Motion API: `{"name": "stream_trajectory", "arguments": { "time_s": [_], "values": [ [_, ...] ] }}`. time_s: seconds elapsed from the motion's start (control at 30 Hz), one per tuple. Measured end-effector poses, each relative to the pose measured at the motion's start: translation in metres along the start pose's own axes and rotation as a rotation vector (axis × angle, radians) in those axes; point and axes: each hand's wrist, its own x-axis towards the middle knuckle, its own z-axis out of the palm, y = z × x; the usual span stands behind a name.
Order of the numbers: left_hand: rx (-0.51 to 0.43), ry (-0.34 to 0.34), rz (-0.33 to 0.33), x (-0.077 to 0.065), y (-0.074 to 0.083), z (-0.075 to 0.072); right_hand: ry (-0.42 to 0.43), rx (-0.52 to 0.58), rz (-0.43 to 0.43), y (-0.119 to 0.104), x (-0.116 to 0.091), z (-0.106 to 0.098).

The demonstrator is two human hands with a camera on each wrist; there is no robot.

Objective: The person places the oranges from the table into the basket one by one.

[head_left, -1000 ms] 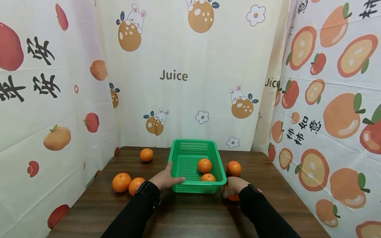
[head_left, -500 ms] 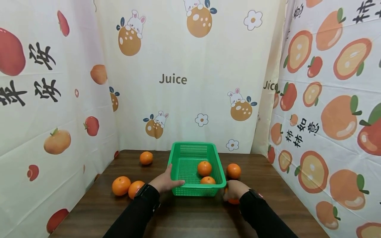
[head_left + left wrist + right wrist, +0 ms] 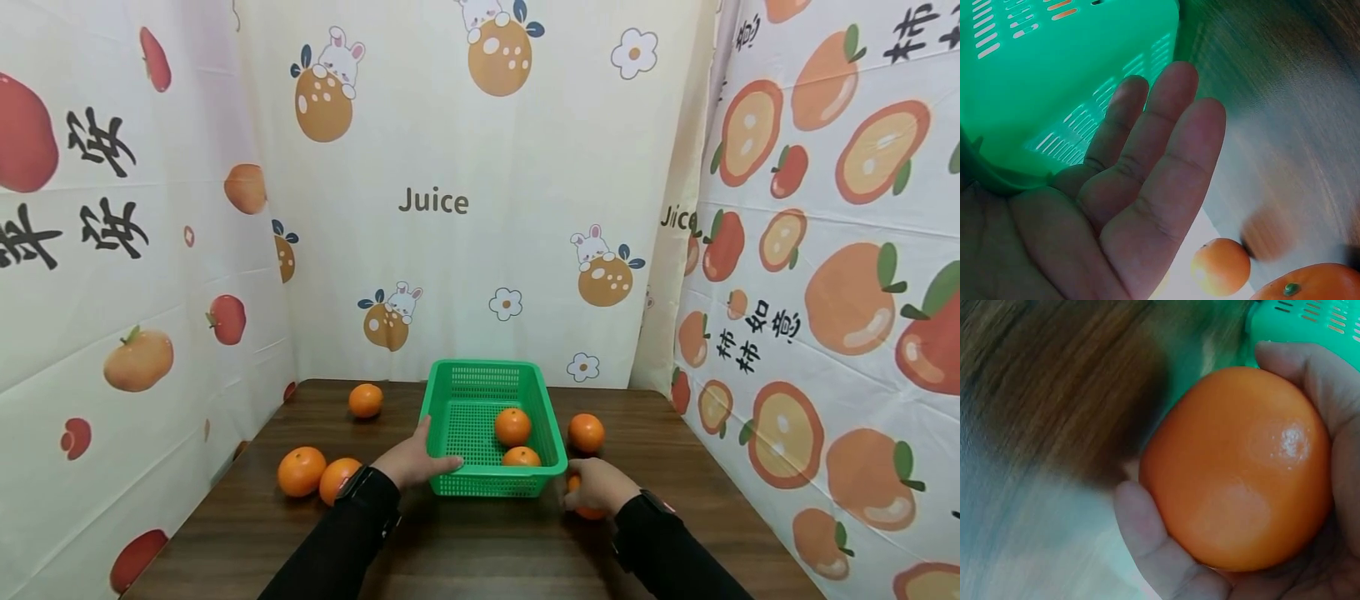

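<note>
A green plastic basket (image 3: 483, 482) stands mid-table, with two oranges (image 3: 513, 427) inside toward its right. My left hand (image 3: 411, 457) is at the basket's front left corner, thumb over the rim; in the left wrist view its fingers (image 3: 1166, 169) lie straight along the basket's outside. By the front right corner, my right hand (image 3: 600, 485) grips an orange (image 3: 1235, 469), with thumb and fingers around its sides and the palm behind. That orange is partly covered by the hand in the head view, low over the wooden table.
Another orange (image 3: 586, 433) sits just beyond my right hand. Two oranges lie left of my left hand, the outer orange (image 3: 302, 472) touching or overlapping the inner orange (image 3: 340, 481). A further orange (image 3: 365, 401) is at the back left. Printed cloths (image 3: 465, 275) enclose the table (image 3: 480, 550).
The head view has shifted slightly, so the scene sits a bit lower. My right wrist has moved a little to the right, showing more of the held orange. The left hand stays by the basket.
</note>
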Motion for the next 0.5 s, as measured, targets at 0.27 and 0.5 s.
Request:
{"name": "stream_trajectory", "arguments": {
  "time_s": [0.27, 0.5],
  "values": [
    [-0.020, -0.010, 0.001, 0.004, -0.001, -0.001, 0.056, -0.029, 0.005, -0.006, -0.001, -0.015],
    [-0.009, -0.013, -0.003, -0.002, 0.001, -0.001, 0.028, 0.005, 0.006, -0.012, -0.004, -0.029]
  ]
}}
